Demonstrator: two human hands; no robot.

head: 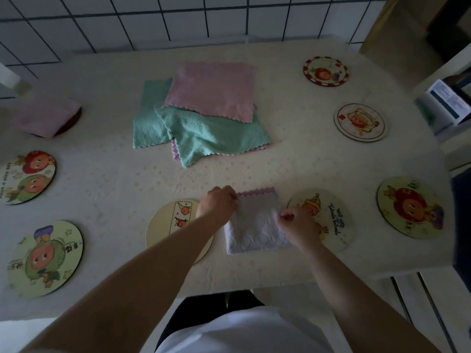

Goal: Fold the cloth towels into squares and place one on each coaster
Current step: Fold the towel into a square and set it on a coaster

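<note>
While both forearms reach forward | left hand [218,203] fingers pinch folded towel [256,224] | right hand [297,224] fingers pinch its edge

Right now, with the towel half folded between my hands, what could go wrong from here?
1. The lilac towel lies on the table between two coasters, on neither; its far layers look uneven, so the square may come out crooked.
2. Your left hand and right hand pinch only its edges; lifting it could let the fold open.
3. The unfolded pile overlaps; pulling one towel may drag others.
</note>
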